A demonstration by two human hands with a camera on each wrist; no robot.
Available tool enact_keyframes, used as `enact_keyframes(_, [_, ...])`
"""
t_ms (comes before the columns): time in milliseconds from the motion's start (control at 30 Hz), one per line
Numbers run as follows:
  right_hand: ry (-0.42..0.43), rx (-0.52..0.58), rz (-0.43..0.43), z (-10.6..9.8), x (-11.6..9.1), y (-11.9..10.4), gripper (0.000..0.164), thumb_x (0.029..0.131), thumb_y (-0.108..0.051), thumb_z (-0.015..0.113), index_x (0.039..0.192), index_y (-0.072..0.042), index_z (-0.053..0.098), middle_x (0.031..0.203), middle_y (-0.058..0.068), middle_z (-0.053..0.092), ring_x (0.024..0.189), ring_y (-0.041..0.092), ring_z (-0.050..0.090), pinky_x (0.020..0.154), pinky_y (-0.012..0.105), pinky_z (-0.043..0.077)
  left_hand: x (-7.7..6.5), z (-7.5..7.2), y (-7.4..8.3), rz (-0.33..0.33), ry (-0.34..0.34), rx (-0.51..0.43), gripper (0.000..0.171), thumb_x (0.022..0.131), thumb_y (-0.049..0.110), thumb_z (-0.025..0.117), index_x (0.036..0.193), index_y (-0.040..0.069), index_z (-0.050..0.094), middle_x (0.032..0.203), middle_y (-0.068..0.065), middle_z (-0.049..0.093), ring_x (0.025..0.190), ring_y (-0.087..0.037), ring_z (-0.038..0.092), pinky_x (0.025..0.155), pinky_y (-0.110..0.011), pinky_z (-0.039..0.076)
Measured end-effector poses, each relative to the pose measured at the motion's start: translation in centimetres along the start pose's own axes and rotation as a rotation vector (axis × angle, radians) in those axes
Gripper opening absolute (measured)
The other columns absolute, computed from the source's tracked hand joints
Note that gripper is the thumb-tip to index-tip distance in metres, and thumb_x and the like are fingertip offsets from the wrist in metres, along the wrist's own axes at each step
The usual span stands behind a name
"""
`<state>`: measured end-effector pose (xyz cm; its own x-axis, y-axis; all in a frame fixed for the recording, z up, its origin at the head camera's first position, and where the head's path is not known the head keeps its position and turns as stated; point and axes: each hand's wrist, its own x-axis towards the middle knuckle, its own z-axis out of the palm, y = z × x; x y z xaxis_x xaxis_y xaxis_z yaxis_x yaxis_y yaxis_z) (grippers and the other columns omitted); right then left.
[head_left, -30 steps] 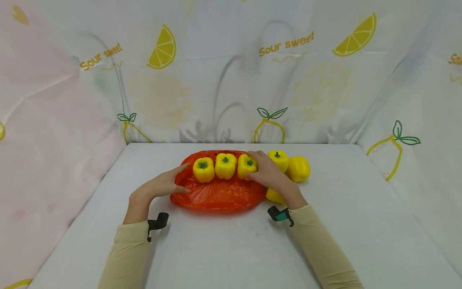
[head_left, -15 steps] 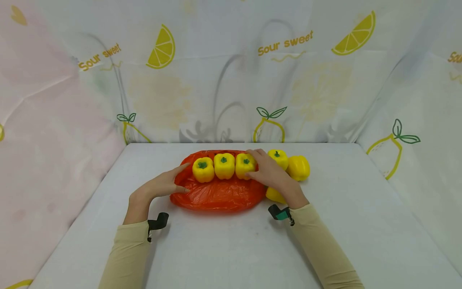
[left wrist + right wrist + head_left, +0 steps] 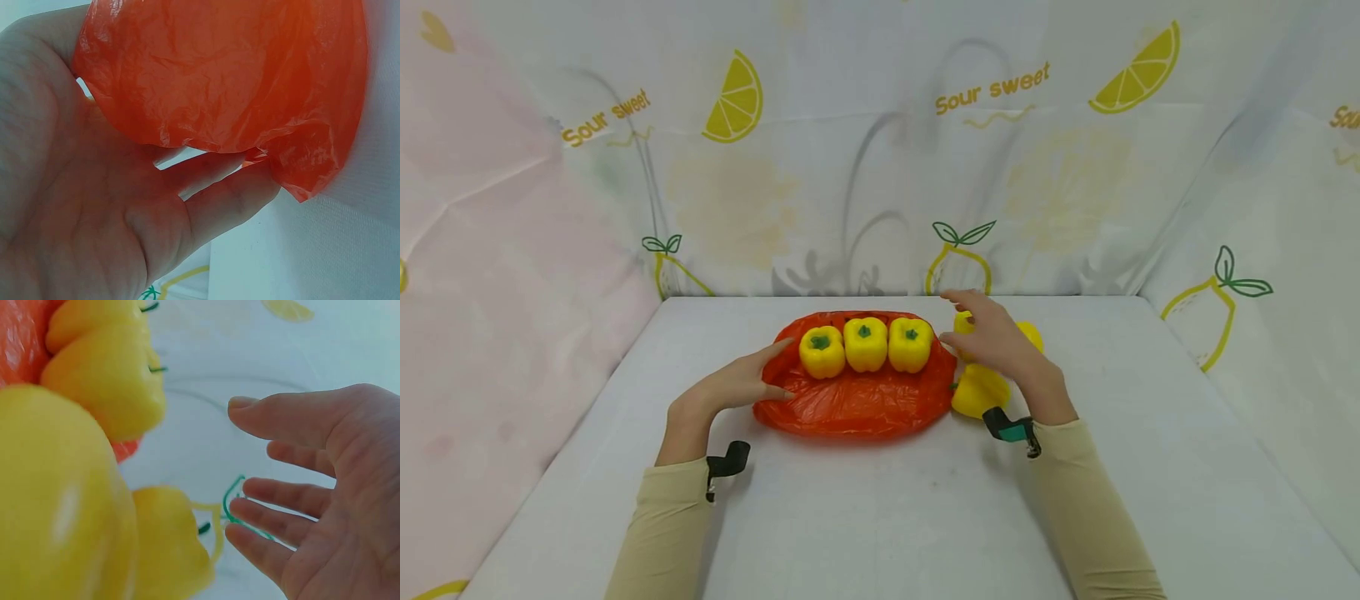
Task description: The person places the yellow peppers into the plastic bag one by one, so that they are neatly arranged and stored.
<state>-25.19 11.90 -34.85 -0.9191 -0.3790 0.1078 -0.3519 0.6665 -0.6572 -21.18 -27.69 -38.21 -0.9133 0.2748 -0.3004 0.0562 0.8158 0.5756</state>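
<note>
A red plastic bag (image 3: 857, 408) lies near the table's back, its surface wrinkled. On it stands a row of yellow bell peppers: a left one (image 3: 822, 352), a middle one (image 3: 865, 344) and a right one (image 3: 910, 346), green stems up. My left hand (image 3: 733, 383) holds the bag's left end between thumb and fingers; in the left wrist view the bag (image 3: 219, 75) hides the fingertips. My right hand (image 3: 1000, 337) hovers with spread, relaxed fingers, holding nothing. Beneath and behind it are more peppers: one lying on its side (image 3: 981, 392) and others (image 3: 1032, 335) partly hidden.
The white table (image 3: 880, 517) ends at a printed cloth backdrop (image 3: 880, 167), with cloth at the sides too. A small black wrist camera (image 3: 727, 460) sits at the left cuff, another (image 3: 1007, 427) at the right.
My right hand has let go of the right pepper in the row and moved right, over the loose peppers. That row shifted slightly left. My left hand has stayed put.
</note>
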Motion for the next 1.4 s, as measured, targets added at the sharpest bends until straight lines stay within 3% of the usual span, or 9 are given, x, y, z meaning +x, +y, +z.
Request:
enact_keyframes(200, [0.043,-0.032,0.053,-2.4,-0.5,2.2,0.065,0.094,-0.022,0.066,0.152,-0.012,0.038,0.154,0.015,0.041,0.138,0.039,0.042,0.114,0.057,0.038,0.1,-0.1,0.1,-0.006,-0.008,-0.002,0.089,0.09,0.039,0.068,0.16,0.022,0.016,0.165,-0.017,0.022,0.148,-0.043,0.026,0.116,-0.068,0.026])
enact_keyframes(400, [0.018,-0.092,0.175,-4.1,-1.3,4.4,0.067,0.094,-0.027,0.064,0.153,-0.009,0.035,0.156,0.02,0.036,0.14,0.043,0.037,0.114,0.063,0.033,0.1,0.0,0.0,0.007,-0.006,0.005,0.088,0.091,0.039,0.068,0.16,0.022,0.017,0.165,-0.017,0.022,0.148,-0.042,0.026,0.117,-0.067,0.026])
enact_keyframes(700, [-0.091,-0.139,0.348,-4.4,-2.0,6.9,0.078,0.095,-0.046,0.06,0.151,0.0,0.032,0.151,0.03,0.037,0.133,0.046,0.041,0.112,0.062,0.036,0.0,0.1,0.0,0.005,-0.006,0.004,0.088,0.091,0.039,0.067,0.16,0.022,0.017,0.165,-0.017,0.022,0.148,-0.042,0.025,0.117,-0.067,0.026])
enact_keyframes(900, [-0.124,-0.112,0.407,-4.3,-2.1,7.7,0.077,0.093,-0.053,0.058,0.148,-0.003,0.038,0.15,0.025,0.042,0.128,0.041,0.042,0.112,0.063,0.035,0.0,0.1,0.0,0.013,-0.003,0.003,0.087,0.091,0.037,0.067,0.16,0.021,0.017,0.165,-0.016,0.023,0.149,-0.042,0.025,0.117,-0.066,0.026])
enact_keyframes(1000, [-0.133,-0.103,0.425,-4.4,-2.2,7.7,0.075,0.091,-0.05,0.06,0.146,-0.003,0.039,0.146,0.024,0.045,0.122,0.04,0.046,0.107,0.06,0.041,0.0,0.1,0.0,0.013,-0.005,0.002,0.086,0.091,0.037,0.067,0.16,0.021,0.018,0.165,-0.016,0.023,0.149,-0.042,0.025,0.117,-0.066,0.026])
enact_keyframes(1167, [-0.16,-0.069,0.469,-4.5,-2.5,7.5,0.077,0.089,-0.049,0.064,0.144,-0.003,0.038,0.139,0.023,0.048,0.109,0.035,0.053,0.093,0.046,0.051,0.0,0.1,0.1,0.005,-0.008,0.002,0.086,0.091,0.038,0.067,0.16,0.023,0.018,0.165,-0.016,0.023,0.148,-0.042,0.026,0.116,-0.067,0.027])
enact_keyframes(1400, [-0.153,-0.037,0.48,-5.0,-2.7,7.6,0.071,0.088,-0.039,0.061,0.144,-0.004,0.034,0.138,0.022,0.048,0.107,0.034,0.052,0.087,0.04,0.049,-0.1,0.0,0.1,0.003,-0.004,0.005,0.086,0.091,0.038,0.067,0.16,0.022,0.017,0.165,-0.016,0.022,0.149,-0.042,0.025,0.117,-0.066,0.026])
